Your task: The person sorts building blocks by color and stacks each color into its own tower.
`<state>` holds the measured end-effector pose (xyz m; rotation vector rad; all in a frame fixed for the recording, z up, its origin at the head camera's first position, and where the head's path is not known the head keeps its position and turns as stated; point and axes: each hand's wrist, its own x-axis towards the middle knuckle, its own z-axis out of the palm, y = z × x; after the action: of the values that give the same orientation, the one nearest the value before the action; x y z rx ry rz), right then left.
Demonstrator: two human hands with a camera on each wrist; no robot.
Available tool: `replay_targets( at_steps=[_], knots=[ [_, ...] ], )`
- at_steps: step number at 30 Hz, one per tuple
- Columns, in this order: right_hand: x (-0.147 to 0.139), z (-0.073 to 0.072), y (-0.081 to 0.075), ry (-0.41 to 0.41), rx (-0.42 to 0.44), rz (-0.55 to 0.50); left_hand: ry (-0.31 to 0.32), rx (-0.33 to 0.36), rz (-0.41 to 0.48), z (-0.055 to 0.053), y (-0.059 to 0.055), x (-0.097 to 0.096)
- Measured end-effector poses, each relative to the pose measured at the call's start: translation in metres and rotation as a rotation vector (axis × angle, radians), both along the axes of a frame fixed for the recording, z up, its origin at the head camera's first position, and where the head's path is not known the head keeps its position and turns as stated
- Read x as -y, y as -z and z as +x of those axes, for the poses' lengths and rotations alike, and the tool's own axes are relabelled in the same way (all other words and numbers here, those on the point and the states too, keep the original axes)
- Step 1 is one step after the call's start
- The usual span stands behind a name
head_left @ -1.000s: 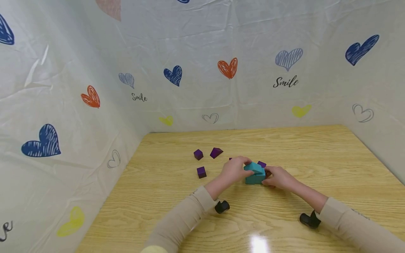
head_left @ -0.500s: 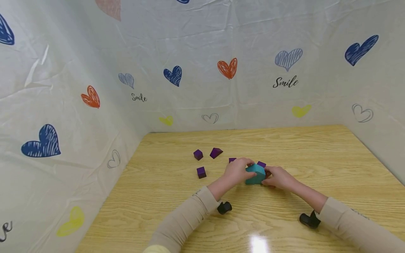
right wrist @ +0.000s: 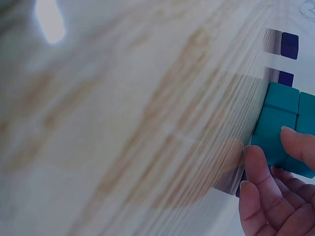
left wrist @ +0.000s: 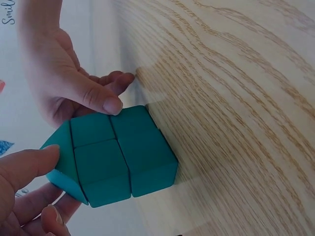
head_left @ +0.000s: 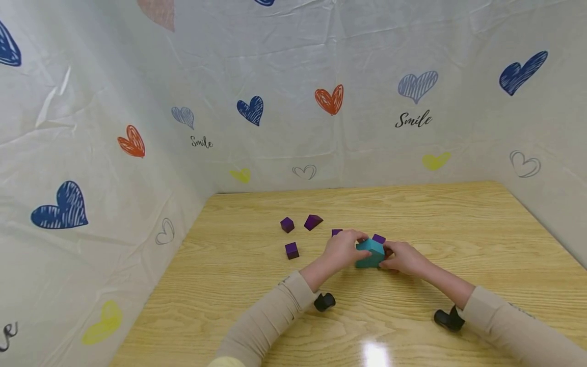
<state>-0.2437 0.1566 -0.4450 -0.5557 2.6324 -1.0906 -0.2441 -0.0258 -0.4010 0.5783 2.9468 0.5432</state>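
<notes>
Several teal cubes (left wrist: 102, 169) stand close together in two layers on the table, with a teal triangular prism (left wrist: 66, 162) on top. My left hand (head_left: 341, 250) pinches the prism between thumb and fingers; in the left wrist view its thumb lies on the sloped face. My right hand (head_left: 403, 258) holds the right side of the teal cubes, its thumb (right wrist: 298, 145) on their near face in the right wrist view. Part of the stack's far side is hidden by the blocks and hands.
Loose purple blocks lie on the wooden table (head_left: 220, 285): a cube (head_left: 287, 225), a prism (head_left: 313, 222), another cube (head_left: 292, 250), one block (head_left: 337, 232) beyond the left hand, and one block (head_left: 378, 238) behind the stack. A white cloth with hearts (head_left: 275, 142) hangs around the table.
A second ago the prism sat raised and tilted over the cubes; my left hand has lowered it flush on top. The last half second shows almost no movement, and the right hand has stayed put.
</notes>
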Motion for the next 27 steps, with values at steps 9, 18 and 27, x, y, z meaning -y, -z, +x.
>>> replay_targets(
  at_steps=[9,18,27],
  knots=[
    [0.0,-0.0008,0.0004,0.0,-0.006,0.003,-0.007,0.007,0.006,-0.0016,0.0011,0.0002],
    [-0.0002,-0.0003,0.0008,0.004,-0.01,0.011,0.005,0.008,0.015,-0.0014,0.0006,0.0009],
    [0.0,0.0004,-0.0012,0.001,0.006,0.008,0.012,0.008,0.001,-0.001,0.0016,0.0028]
  ],
)
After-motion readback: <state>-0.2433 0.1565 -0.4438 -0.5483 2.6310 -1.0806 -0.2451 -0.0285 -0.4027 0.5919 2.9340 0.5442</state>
